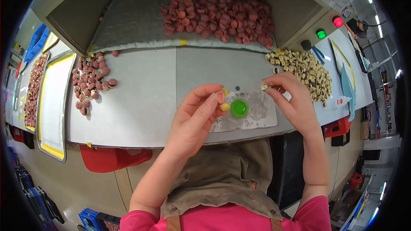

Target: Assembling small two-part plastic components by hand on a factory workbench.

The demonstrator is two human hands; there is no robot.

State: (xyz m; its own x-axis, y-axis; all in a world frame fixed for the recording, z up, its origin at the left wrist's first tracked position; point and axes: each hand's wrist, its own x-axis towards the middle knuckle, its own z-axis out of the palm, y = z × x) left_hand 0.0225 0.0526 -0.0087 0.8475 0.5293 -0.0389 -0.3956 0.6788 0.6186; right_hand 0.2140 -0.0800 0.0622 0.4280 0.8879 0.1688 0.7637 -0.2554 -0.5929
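My left hand [195, 117] is closed in a pinch round a small pink cup-shaped piece [220, 97]. Yellow covers show at that hand's fingertips. To its right, my right hand [292, 98] pinches a small cream-and-dark piece [264, 87] between thumb and finger. Between the hands, a round green dish [239, 108] rests on a wet-stained pale sheet [266, 113]. A tiny dark round thing [237, 88] lies just beyond the dish. Many loose cream-and-dark pieces [306, 70] are heaped past my right hand.
A large heap of pink cups [231, 17] lies on grey cloth under a hood [295, 8]. Joined pink-and-dark pieces [92, 81] sit at the left, near a yellow-edged tray [55, 98]. A small white bottle [341, 101] stands at right. A red stool [111, 158] is below the table edge.
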